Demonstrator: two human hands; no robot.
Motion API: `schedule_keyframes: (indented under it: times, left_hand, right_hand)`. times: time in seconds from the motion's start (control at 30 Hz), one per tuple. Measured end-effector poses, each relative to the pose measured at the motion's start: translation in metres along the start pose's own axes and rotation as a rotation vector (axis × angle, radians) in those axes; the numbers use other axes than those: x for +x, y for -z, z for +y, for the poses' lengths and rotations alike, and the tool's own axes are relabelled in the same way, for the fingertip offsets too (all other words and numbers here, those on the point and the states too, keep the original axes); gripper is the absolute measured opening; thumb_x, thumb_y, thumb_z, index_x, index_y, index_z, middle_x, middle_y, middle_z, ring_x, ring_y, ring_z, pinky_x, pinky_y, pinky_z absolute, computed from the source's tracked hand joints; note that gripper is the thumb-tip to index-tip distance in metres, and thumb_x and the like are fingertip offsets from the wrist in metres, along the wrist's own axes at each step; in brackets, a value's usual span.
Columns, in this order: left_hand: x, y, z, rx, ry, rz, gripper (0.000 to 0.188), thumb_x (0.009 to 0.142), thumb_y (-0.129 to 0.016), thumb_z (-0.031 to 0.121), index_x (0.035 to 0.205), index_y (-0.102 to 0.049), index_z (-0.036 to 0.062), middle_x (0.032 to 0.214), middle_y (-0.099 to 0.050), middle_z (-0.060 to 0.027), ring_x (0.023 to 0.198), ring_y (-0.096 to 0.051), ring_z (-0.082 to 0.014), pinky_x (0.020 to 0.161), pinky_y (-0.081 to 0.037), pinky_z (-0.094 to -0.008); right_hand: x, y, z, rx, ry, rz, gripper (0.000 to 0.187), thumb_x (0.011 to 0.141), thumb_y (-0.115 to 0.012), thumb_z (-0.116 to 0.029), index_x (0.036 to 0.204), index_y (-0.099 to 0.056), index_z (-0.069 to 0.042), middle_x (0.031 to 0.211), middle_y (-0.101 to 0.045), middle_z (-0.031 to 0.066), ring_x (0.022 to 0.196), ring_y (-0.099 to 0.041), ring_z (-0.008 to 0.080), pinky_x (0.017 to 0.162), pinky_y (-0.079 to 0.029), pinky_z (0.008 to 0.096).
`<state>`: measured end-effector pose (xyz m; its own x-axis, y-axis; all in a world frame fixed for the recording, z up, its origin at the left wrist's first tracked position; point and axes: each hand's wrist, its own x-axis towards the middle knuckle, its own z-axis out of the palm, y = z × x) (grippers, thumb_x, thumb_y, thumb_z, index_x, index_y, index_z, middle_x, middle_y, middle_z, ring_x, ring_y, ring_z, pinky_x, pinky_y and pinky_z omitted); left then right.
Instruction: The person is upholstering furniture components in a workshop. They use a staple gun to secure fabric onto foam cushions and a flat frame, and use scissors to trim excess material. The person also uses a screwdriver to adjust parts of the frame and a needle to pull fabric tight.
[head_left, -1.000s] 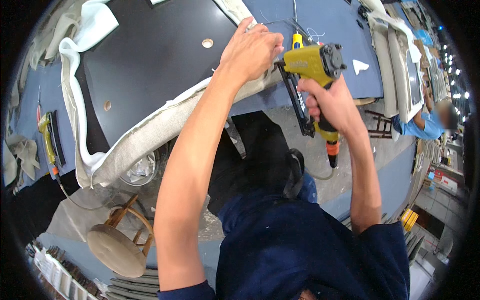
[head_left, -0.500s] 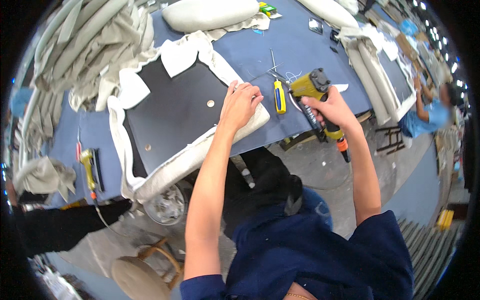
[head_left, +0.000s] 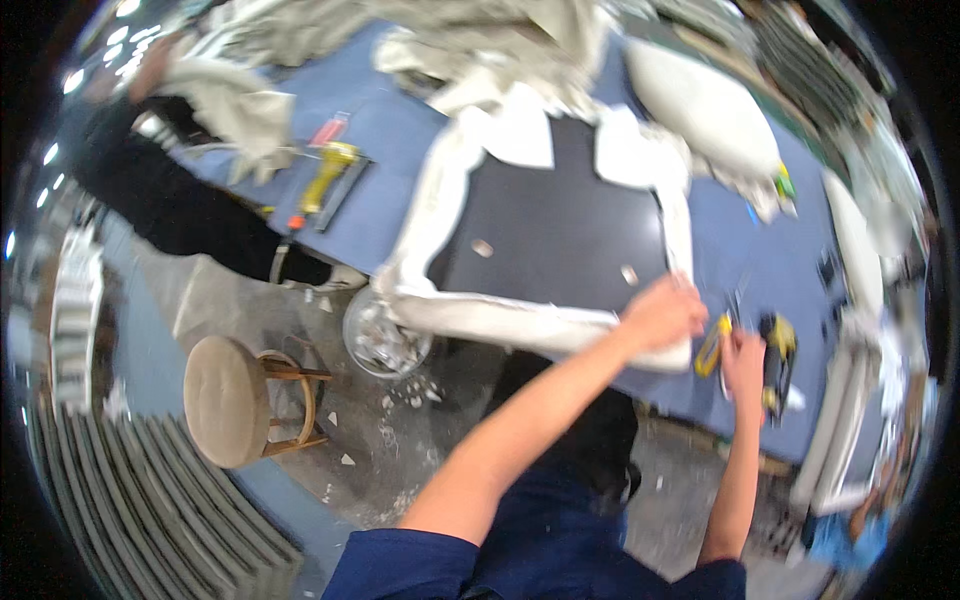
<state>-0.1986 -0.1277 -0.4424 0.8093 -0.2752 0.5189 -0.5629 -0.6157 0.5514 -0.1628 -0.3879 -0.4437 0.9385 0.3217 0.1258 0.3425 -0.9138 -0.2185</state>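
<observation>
A panel with a black board (head_left: pixel 570 215) lies on the table, its pale fabric edging (head_left: pixel 500 315) folded round it with white padding. My left hand (head_left: pixel 665 315) is closed over the panel's near right corner. My right hand (head_left: pixel 743 362) is at the table right of the panel, fingers closed round something blurred and mostly hidden; thin metal tips show just beyond it. To its left lies a yellow-handled screwdriver (head_left: pixel 712 345). A yellow and black staple gun (head_left: pixel 778 355) lies to its right, out of my grip.
A second air staple gun (head_left: pixel 325 185) lies on the blue table (head_left: pixel 385 130) at the left, near another person's dark-clothed leg (head_left: pixel 190 215). A scrap bin (head_left: pixel 385 340) and a round stool (head_left: pixel 230 400) stand below. A stuffed cushion (head_left: pixel 700 110) is at the far right.
My view has turned left, so the scene sits differently. My right hand has let go of the staple gun, now on the table, and closed beside the screwdriver. My left hand stays at the panel's corner.
</observation>
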Motion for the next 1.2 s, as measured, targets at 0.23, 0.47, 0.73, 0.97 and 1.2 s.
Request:
schedule_keyframes:
  times: [0.23,0.47,0.73,0.97,1.2]
  left_hand:
    - [-0.002,0.008,0.0,-0.037,0.041,-0.088,0.016,0.093,-0.065,0.024,0.087,-0.071,0.0111,0.093,-0.068,-0.0072,0.112,-0.063,-0.0231,0.122,-0.028,-0.0492]
    - [-0.009,0.038,-0.016,-0.021,0.055,-0.079,0.021,0.097,-0.063,0.03,0.097,-0.072,0.0109,0.11,-0.07,-0.0066,0.128,-0.057,-0.0265,0.123,-0.025,-0.0558]
    - [-0.011,0.036,-0.016,0.155,0.05,-0.065,0.031,0.101,-0.058,0.037,0.12,-0.072,0.0169,0.138,-0.061,-0.0052,0.146,-0.041,-0.0266,0.123,-0.019,-0.0648]
    - [-0.014,0.059,-0.011,0.17,0.1,-0.08,0.029,0.096,-0.063,0.022,0.122,-0.073,0.0152,0.138,-0.065,-0.0061,0.137,-0.051,-0.0304,0.12,-0.028,-0.0584]
    - [-0.004,0.041,-0.004,0.169,0.06,-0.103,0.029,0.098,-0.063,0.028,0.122,-0.072,0.0139,0.14,-0.063,-0.0037,0.14,-0.048,-0.0272,0.122,-0.027,-0.0557]
  right_hand:
    - [0.032,-0.037,0.014,0.138,-0.045,0.044,0.033,0.092,-0.073,-0.028,0.095,-0.064,0.003,0.086,-0.067,0.0178,0.077,-0.065,0.0306,0.067,-0.051,0.0439]
    - [-0.015,0.045,-0.083,1.663,-0.514,-0.246,0.024,0.1,-0.067,-0.026,0.109,-0.066,-0.004,0.089,-0.068,0.0021,0.071,-0.065,0.0092,0.053,-0.048,0.0228]
    - [-0.041,0.08,-0.08,1.217,0.051,-0.096,0.034,0.092,-0.066,0.0,0.117,-0.044,-0.005,0.092,-0.063,0.0085,0.071,-0.066,0.0171,0.058,-0.057,0.0289]
    - [0.036,0.199,-0.13,0.789,0.403,0.425,0.029,0.104,-0.064,-0.022,0.123,-0.059,0.0,0.096,-0.068,0.008,0.078,-0.068,0.0137,0.069,-0.056,0.028]
    - [0.002,0.072,-0.099,0.564,0.235,0.183,0.016,0.096,-0.071,-0.014,0.098,-0.066,0.001,0.071,-0.069,0.0058,0.064,-0.065,0.0106,0.058,-0.053,0.0276]
